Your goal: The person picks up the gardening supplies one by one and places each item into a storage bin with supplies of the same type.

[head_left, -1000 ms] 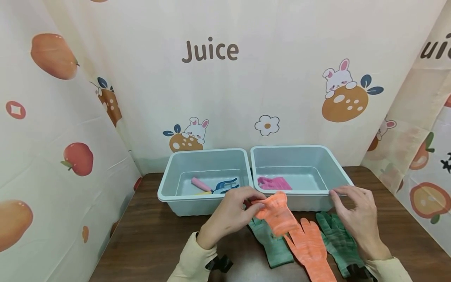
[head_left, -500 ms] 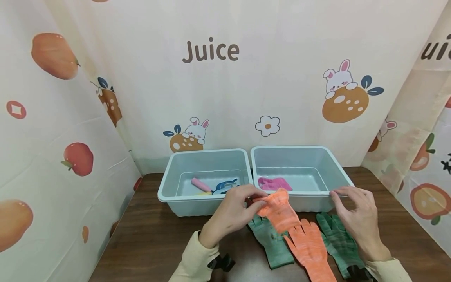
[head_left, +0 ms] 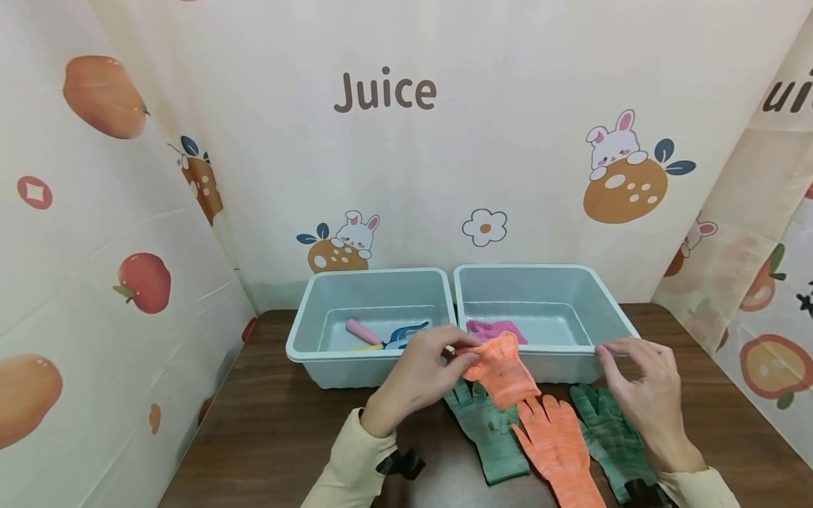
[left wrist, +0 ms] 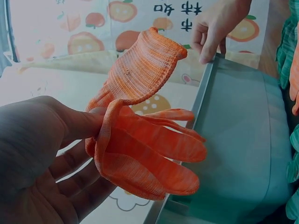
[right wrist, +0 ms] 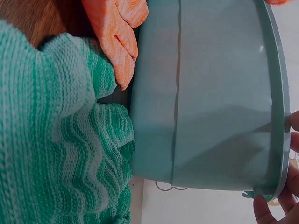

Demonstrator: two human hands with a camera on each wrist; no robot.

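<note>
**Orange glove lifted at the right bin's front rim**

Biggest first: the wooden table (head_left: 279, 423) carries two pale teal bins side by side against the backdrop. Left bin (head_left: 305, 331) holds a pink-handled tool and a blue fork-like tool, hard to name more exactly. Right bin (head_left: 610, 310) holds a pink glove (head_left: 498, 328) on its floor, near the front-left corner.

In front of the bins, three gloves lie flat on the table: a green glove (head_left: 489, 430) on the left, a second orange glove (head_left: 559, 444) in the middle, another green glove (head_left: 612, 437) on the right, partly under your right forearm.

Your left hand (head_left: 419, 374) has the lifted orange glove (head_left: 504, 370) pinched between thumb and curled fingers near its cuff edge; the wrist view shows the glove (left wrist: 145, 140) folded over itself, fingers drooping, right beside the right bin's front wall. It hangs just above the table gloves, level with the rim, not yet over the bin's opening.

Your right hand (head_left: 638, 381) pinches the right bin's front rim at its right corner; fingertips (right wrist: 292, 122) show at the rim edge in the wrist view, lightly curled, steadying the bin.

Step in hand, as I read it: carrying the glove to the right bin, where the pink one already lies. Next move calls for you to raise the glove clear of the rim, bring it over the opening, then let the pinch go. Watch the dangling fingers catching the rim.
</note>
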